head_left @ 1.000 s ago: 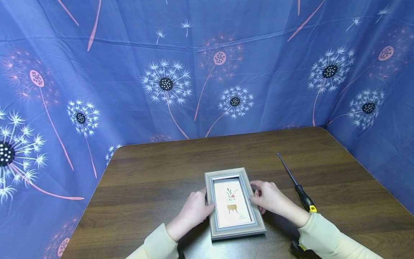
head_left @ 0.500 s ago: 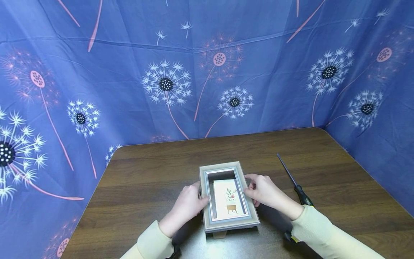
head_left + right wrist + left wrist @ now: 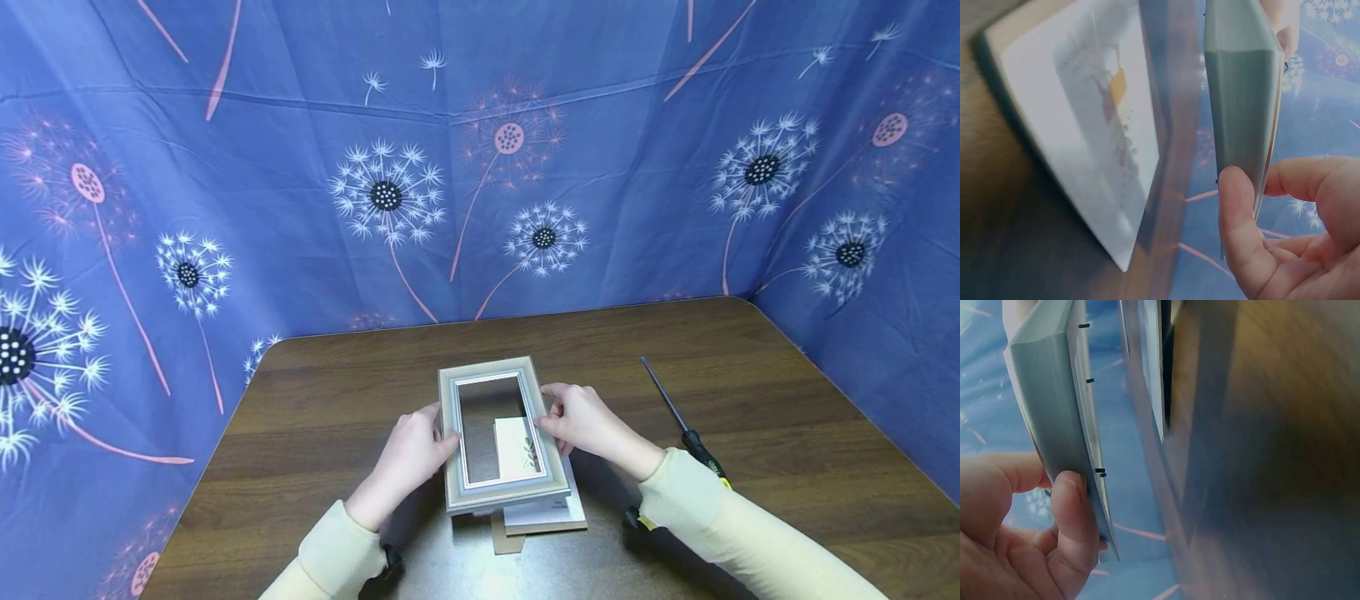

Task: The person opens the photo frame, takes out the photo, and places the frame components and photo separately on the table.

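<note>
A pale picture frame (image 3: 510, 494) with a blue-grey inner border is held up off the table by both hands, and its opening is see-through. My left hand (image 3: 408, 450) grips the frame's left side, and my right hand (image 3: 588, 425) grips its right side. In the left wrist view, small black tabs stick out from the back of the frame (image 3: 1054, 406). Below the frame lies a backing board with a plant picture (image 3: 551, 514), partly hidden by it in the head view. The picture (image 3: 1085, 106) shows more fully in the right wrist view.
A brown flap (image 3: 507, 537) shows from under the backing board's near edge. To the right of my right hand lies a screwdriver (image 3: 697, 450) with a black and yellow handle. A blue dandelion-print cloth (image 3: 480, 167) hangs behind the wooden table (image 3: 337, 392).
Both hands have lifted the frame off the backing board and carried it left and away from me. The board with its picture stays behind and now shows at the lower right.
</note>
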The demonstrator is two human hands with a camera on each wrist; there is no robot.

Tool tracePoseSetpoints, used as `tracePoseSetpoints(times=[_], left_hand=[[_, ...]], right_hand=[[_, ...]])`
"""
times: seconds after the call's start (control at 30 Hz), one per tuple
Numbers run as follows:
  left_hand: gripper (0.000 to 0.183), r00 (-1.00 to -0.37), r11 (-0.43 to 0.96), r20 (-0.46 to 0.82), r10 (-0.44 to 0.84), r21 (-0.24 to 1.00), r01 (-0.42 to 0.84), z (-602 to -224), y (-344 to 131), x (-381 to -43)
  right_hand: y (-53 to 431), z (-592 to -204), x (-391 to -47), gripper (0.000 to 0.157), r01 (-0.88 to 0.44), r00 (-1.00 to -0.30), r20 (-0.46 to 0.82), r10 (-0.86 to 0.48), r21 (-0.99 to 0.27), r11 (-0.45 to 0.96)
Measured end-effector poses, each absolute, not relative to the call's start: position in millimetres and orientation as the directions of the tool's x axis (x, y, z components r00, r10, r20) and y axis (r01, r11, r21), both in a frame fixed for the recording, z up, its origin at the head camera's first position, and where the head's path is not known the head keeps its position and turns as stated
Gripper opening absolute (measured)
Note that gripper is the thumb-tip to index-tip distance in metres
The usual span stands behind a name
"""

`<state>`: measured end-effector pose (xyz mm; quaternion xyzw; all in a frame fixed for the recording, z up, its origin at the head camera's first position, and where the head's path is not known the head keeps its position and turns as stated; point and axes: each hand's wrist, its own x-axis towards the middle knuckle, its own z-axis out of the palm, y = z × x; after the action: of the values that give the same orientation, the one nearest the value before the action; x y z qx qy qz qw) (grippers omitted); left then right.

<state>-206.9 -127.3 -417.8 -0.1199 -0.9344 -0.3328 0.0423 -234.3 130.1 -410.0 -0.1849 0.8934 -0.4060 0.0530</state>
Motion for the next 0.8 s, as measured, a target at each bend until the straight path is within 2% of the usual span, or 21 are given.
tracePoseSetpoints(times=[0.13, 0.3, 0.37, 0.53, 0.8], left_hand=[[0.05, -0.968, 0.766, 0.176, 0.18, 0.592, 0.25, -418, -136, -213], [0.033, -0.967, 0.786, 0.196, 0.165, 0.566, 0.249, -420, -145, -220], [0.031, -0.968, 0.793, 0.196, 0.159, 0.559, 0.244, -421, -149, -223], [0.049, -0.979, 0.802, 0.149, 0.141, 0.562, 0.201, -422, -158, -230], [0.053, -0.989, 0.804, 0.086, 0.121, 0.575, 0.148, -425, -172, -240]], right_hand=[[120, -407, -243, 0.051, -0.307, -0.921, 0.061, -0.384, -0.72, 0.622], [109, -406, -251, 0.051, -0.289, -0.924, 0.03, -0.38, -0.706, 0.646], [104, -406, -254, 0.052, -0.277, -0.926, 0.017, -0.378, -0.711, 0.646], [94, -409, -263, 0.052, -0.265, -0.927, 0.004, -0.374, -0.712, 0.65], [78, -410, -274, 0.052, -0.27, -0.926, 0.006, -0.379, -0.71, 0.65]])
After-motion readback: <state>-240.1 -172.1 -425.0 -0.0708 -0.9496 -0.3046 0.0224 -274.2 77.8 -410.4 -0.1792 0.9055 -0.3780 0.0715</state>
